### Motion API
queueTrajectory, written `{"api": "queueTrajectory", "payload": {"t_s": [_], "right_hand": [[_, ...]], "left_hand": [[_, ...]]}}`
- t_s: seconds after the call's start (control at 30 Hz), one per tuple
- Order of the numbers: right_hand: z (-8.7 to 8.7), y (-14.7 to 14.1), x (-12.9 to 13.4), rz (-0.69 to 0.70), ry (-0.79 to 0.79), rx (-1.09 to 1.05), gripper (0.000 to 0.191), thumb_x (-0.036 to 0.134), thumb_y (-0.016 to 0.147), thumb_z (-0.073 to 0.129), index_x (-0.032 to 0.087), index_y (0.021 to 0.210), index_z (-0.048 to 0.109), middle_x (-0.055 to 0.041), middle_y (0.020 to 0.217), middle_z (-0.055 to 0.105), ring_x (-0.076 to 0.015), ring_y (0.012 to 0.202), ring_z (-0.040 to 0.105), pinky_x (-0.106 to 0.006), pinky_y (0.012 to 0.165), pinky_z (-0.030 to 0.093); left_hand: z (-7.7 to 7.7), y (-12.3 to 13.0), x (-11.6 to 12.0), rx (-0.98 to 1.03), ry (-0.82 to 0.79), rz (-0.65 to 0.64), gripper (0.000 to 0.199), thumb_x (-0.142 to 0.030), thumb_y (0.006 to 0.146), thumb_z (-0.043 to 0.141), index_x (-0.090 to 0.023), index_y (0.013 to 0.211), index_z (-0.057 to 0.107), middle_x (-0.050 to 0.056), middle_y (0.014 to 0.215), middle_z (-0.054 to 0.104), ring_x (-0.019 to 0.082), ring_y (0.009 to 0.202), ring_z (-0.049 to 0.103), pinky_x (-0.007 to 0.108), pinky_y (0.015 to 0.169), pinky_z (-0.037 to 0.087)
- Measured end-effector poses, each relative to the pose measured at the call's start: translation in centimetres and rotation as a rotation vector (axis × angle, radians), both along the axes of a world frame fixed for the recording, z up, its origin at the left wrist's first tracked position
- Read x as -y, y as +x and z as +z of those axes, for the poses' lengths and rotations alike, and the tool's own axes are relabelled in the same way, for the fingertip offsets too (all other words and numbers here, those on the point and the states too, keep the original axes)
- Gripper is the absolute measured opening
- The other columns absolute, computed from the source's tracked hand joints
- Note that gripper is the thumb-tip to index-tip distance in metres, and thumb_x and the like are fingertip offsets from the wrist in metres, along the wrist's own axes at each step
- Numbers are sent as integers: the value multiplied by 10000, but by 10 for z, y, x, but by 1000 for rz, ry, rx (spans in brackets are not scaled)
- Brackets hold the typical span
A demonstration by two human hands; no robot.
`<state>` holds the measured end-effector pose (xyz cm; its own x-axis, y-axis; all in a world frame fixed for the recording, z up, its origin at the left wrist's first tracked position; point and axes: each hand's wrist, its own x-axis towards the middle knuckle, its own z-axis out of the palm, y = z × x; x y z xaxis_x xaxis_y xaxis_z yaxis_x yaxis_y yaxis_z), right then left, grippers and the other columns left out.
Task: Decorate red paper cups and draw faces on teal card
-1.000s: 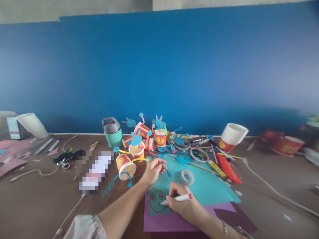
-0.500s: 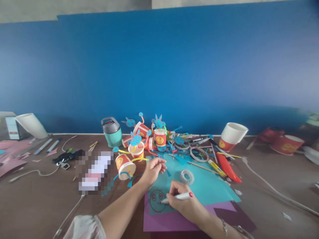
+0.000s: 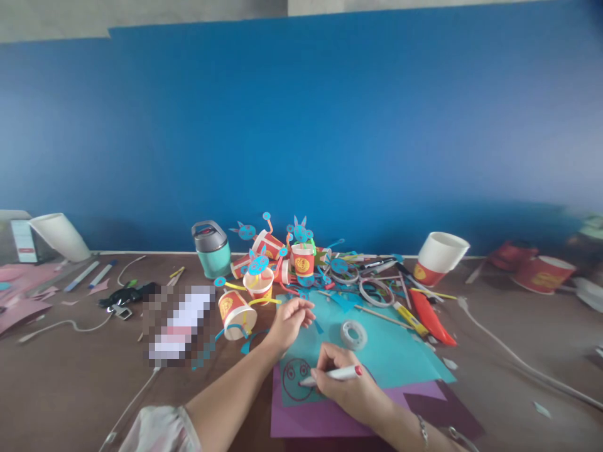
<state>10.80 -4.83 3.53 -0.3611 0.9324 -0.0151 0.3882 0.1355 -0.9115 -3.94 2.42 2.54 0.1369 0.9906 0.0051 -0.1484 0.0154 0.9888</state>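
My right hand (image 3: 339, 376) is closed round a white marker (image 3: 343, 373) with a red end. Its tip is at a red-drawn round face (image 3: 298, 394) with two eyes on blue paper (image 3: 396, 361). Purple paper (image 3: 320, 424) lies under the blue. At the upper left of that sheet is my left hand (image 3: 292, 321), its fingers loosely curled and apart with nothing in them. A roll of clear tape (image 3: 353, 335) lies on the blue paper between and beyond my hands.
Paper cups with blue animal faces (image 3: 258, 285) crowd the back, near a teal flask (image 3: 211, 251). Tape rings (image 3: 377, 293), a yellow cutter (image 3: 409, 319) and a red pointed object (image 3: 432, 317) lie right of them. A blurred-out phone (image 3: 181, 326) is on the left.
My right hand has shifted slightly left, taking the marker tip a little further into the drawn face. My left hand stays where it was.
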Motion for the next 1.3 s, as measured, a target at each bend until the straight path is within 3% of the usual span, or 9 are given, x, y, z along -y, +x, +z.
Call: {"api": "queueTrajectory", "payload": {"t_s": [1.3], "right_hand": [[6,-2,2,56,-43,19,143,212,751,564,188,638,480,51,574,517,-81,528,432,-178,486,333]], "left_hand": [[-2,0,0,-8,8,-2,144,-189,703,566,-138,819,635,20,641,646,116,572,568,244,576,431]]}}
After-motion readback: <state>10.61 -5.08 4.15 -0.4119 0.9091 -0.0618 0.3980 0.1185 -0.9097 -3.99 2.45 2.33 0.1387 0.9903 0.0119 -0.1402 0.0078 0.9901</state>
